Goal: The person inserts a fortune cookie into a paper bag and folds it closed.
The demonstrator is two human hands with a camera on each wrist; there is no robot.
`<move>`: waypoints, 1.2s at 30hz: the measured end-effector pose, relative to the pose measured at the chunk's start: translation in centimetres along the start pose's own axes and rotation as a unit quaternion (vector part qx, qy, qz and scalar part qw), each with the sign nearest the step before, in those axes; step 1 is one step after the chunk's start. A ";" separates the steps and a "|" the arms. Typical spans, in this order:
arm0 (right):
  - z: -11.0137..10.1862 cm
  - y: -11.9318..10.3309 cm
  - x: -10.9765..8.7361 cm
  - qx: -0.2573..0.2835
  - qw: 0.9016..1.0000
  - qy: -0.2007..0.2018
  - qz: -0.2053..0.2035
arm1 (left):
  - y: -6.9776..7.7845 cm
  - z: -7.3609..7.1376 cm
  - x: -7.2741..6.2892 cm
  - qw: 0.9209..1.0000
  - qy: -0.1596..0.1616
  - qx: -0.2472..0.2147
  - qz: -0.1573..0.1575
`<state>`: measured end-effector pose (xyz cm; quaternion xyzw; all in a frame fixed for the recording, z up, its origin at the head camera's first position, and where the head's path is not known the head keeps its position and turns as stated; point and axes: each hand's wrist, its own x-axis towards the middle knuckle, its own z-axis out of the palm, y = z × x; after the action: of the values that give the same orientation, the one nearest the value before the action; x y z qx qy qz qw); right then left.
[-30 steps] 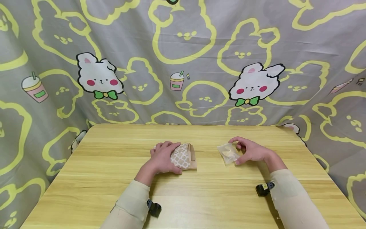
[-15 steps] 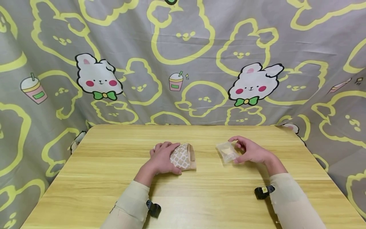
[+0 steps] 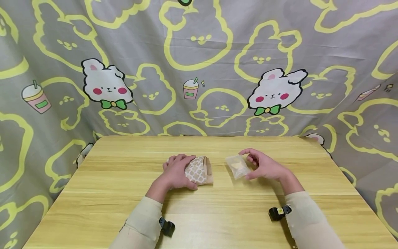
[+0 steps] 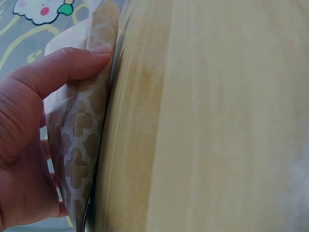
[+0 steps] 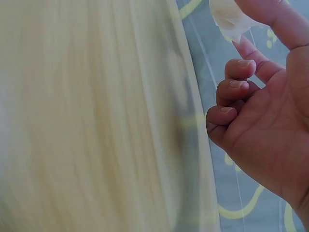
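Observation:
A brown paper bag point(image 3: 197, 171) with a white lattice pattern lies on the table, its mouth facing right. My left hand point(image 3: 178, 173) grips it from the left, thumb along the near edge and fingers over the far edge. In the left wrist view the thumb presses on the patterned side of the bag point(image 4: 79, 130). To the right of the bag's mouth, my right hand point(image 3: 265, 166) holds a small translucent packet point(image 3: 237, 166) with something pale yellow inside, between thumb and index finger. The right wrist view shows the other fingers of the right hand point(image 5: 265, 96) curled, and only the packet's lower end point(image 5: 231, 19).
A light wood-grain table point(image 3: 199, 214) lies under both hands. Behind it and at both sides hangs a grey curtain point(image 3: 217, 79) with yellow outlines and white bunny prints. Small black cameras point(image 3: 168, 227) are strapped to both wrists.
My right hand has moved left with the packet, bringing it nearer the bag's mouth. The left hand and the bag have stayed in place.

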<state>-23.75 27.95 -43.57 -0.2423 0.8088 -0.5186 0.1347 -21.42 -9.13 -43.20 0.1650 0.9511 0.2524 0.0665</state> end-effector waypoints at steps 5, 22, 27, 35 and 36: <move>1.0 -0.8 0.5 0.007 1.000 -0.002 -0.003 | -0.2 0.1 0.0 1.000 0.003 -0.001 0.000; 4.7 -2.0 2.5 0.026 0.999 -0.026 -0.009 | -0.2 0.2 0.2 1.000 -0.001 -0.002 0.004; 5.7 -1.9 3.5 0.023 0.999 -0.027 0.007 | -0.1 0.2 0.1 1.000 -0.001 -0.003 0.005; 6.3 -1.6 4.7 0.015 0.999 -0.012 0.036 | 0.1 0.1 0.2 1.000 0.000 -0.004 0.008; 6.3 -1.6 4.7 0.014 0.999 -0.009 0.036 | 0.1 0.2 0.3 1.000 0.000 -0.004 0.008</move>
<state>-24.42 20.02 -44.66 -0.2158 0.8081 -0.5229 0.1641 -21.61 -8.90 -43.30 0.1725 0.9487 0.2570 0.0647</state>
